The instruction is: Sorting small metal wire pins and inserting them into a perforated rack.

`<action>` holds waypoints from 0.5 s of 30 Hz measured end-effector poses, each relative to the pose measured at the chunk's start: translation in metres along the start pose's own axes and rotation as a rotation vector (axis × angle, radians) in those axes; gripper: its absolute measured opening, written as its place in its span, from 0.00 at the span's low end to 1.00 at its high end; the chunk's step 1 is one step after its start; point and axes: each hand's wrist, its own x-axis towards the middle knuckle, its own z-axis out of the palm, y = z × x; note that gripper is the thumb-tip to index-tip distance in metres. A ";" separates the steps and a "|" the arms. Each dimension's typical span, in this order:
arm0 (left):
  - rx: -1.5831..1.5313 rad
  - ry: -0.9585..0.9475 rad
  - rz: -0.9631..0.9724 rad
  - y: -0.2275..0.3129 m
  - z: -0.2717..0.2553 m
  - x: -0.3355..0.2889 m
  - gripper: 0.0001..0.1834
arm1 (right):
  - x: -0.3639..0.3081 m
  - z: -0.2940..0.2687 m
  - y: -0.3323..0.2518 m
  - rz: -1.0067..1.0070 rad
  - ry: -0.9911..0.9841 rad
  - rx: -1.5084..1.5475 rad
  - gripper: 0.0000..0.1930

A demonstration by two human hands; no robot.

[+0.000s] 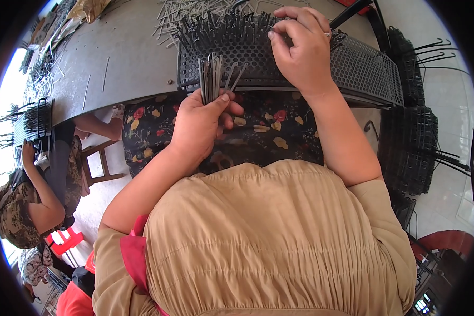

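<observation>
My left hand is closed around a bundle of thin grey metal rods, several of them with small hooked tips. A couple of the rods fan out to the right, above the thumb. Over the black perforated rack in front of me, my right hand bends its thumb and forefinger together, with the other fingers curled. Whatever may be between those fingertips is too small to make out. Dark hooked rods stand upright in a dense row along the far part of the rack, just left of this hand.
Loose rods lie heaped on the grey metal table beyond the rack. Stacked dark racks line the right side. At far left, another person works beside a similar rack, near a wooden stool.
</observation>
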 end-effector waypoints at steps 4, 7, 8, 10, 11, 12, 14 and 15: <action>0.003 -0.004 0.009 0.000 -0.003 0.000 0.06 | -0.013 0.006 0.007 0.096 -0.047 0.150 0.05; 0.015 0.011 -0.008 0.001 -0.003 0.000 0.06 | -0.015 0.007 0.005 0.230 -0.106 0.138 0.04; 0.015 0.010 -0.009 0.001 -0.003 0.000 0.06 | -0.013 0.006 0.005 0.169 -0.094 0.112 0.04; 0.003 -0.021 -0.001 0.000 -0.003 0.001 0.06 | -0.012 0.006 0.007 0.111 -0.083 0.085 0.04; 0.003 -0.022 -0.002 0.000 -0.003 0.002 0.06 | -0.013 0.008 0.009 0.139 -0.102 0.081 0.04; -0.003 -0.005 0.000 0.000 -0.003 0.002 0.06 | -0.014 0.009 0.010 0.167 -0.121 0.076 0.04; -0.010 0.014 0.001 -0.001 -0.004 0.003 0.06 | -0.017 0.008 0.012 0.203 -0.143 0.078 0.05; -0.024 0.017 0.005 -0.002 -0.004 0.004 0.06 | -0.018 0.007 0.011 0.238 -0.165 0.080 0.06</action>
